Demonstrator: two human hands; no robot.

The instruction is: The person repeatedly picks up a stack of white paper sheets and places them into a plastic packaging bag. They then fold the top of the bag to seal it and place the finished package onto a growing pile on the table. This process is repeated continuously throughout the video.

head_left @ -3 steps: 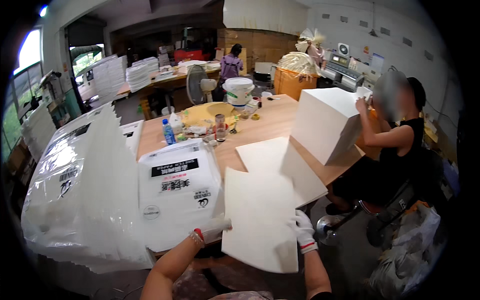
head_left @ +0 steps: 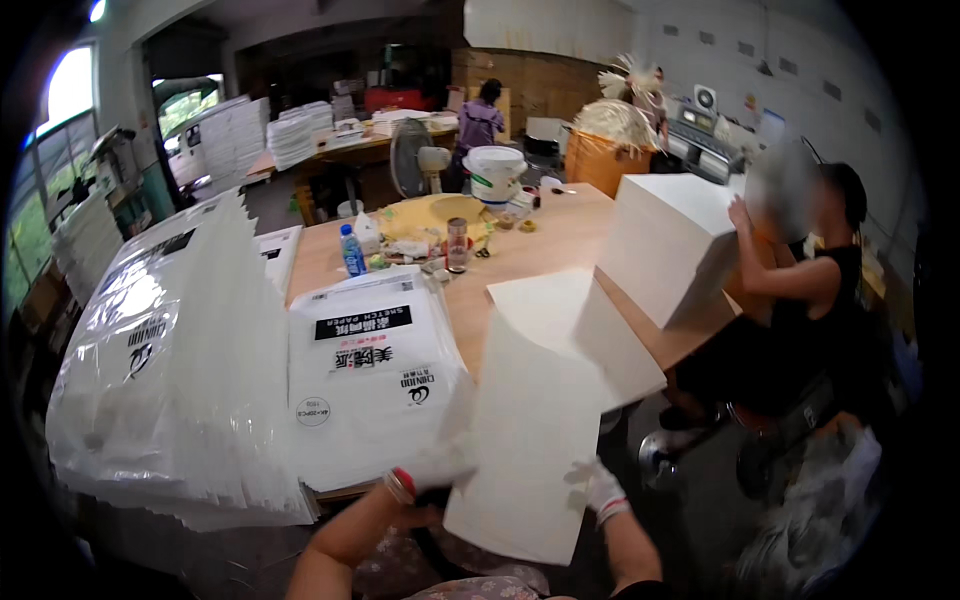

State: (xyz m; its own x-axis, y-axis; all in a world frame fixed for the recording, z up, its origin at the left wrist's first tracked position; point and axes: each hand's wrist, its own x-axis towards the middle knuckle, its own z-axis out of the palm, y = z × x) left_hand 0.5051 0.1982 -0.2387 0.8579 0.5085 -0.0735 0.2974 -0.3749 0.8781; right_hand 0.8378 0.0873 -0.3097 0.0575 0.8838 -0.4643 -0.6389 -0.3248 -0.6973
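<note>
A large cream-white sheet of paper (head_left: 535, 460), perhaps several together, slants in front of me and bows slightly. My left hand (head_left: 446, 466), in a white glove with a red cuff, grips its left edge; motion blurs the fingers. On its right edge my right hand (head_left: 604, 490), gloved the same way, has the thumb side over the paper and the other fingers partly hidden. The far end overlaps a stack of matching paper (head_left: 625, 345) at the table edge. To the left lies a printed white plastic pack of paper (head_left: 375, 420).
A big pile of plastic wrappers (head_left: 150, 370) fills the left. On the wooden table (head_left: 555, 235) stand a blue-capped bottle (head_left: 352, 252), a glass (head_left: 457, 245), a white bucket (head_left: 494, 175) and a tall paper block (head_left: 665, 245). A co-worker (head_left: 800, 290) sits at the right.
The held paper has swung: its near end sits lower and further left. Both hands have moved down slightly with it. The whole view has shifted a little.
</note>
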